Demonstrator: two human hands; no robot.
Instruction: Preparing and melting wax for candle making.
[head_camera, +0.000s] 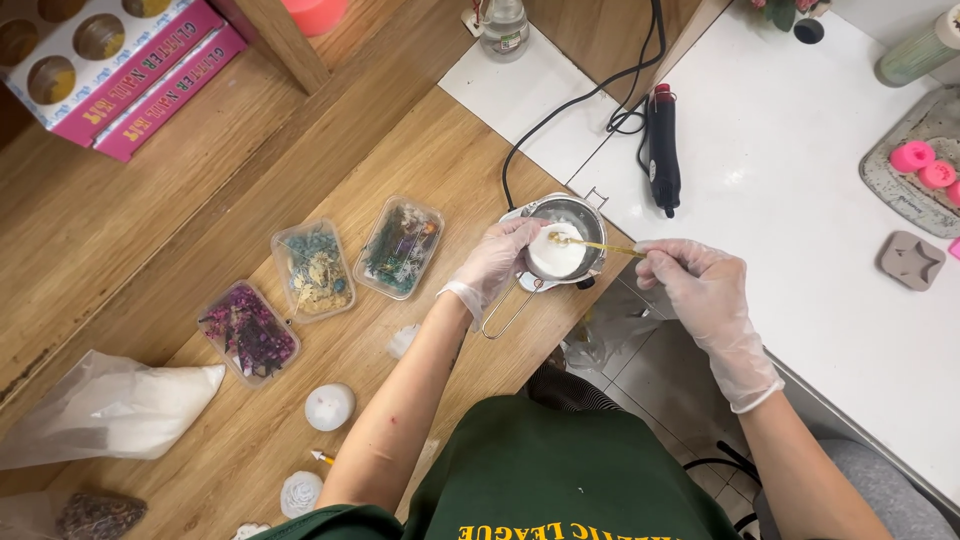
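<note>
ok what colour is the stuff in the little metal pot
White, seen in the head view: the small metal pot holds a white mass.

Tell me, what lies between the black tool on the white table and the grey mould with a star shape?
In the head view, only bare white table lies between the black tool and the grey star mould; nothing stands on that stretch.

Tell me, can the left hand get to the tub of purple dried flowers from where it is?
Probably yes. The left hand is steadying the small metal pot, so it must let go first. The purple flower tub lies open on the wooden floor, with nothing between it and the hand.
</note>
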